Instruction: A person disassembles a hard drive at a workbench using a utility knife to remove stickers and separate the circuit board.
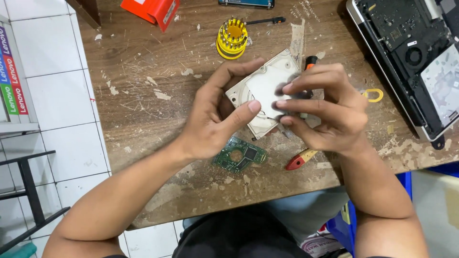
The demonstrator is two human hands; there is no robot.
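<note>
My left hand (217, 114) grips a silver hard drive casing (265, 86) from its left side, thumb pressed on its top face. My right hand (325, 107) is closed around a small screwdriver whose orange-and-black handle end (311, 61) pokes out above the fingers; its tip meets the drive's right edge, hidden behind the fingers. The drive is held tilted just above the worn wooden table (158, 119). A green circuit board (239, 156) lies on the table below my left hand.
A yellow round bit holder (232, 38) stands at the back. An opened laptop (411, 57) lies bottom-up at the right. A red tool (300, 160), a yellow ring (374, 95) and a red box (153, 10) also rest on the table.
</note>
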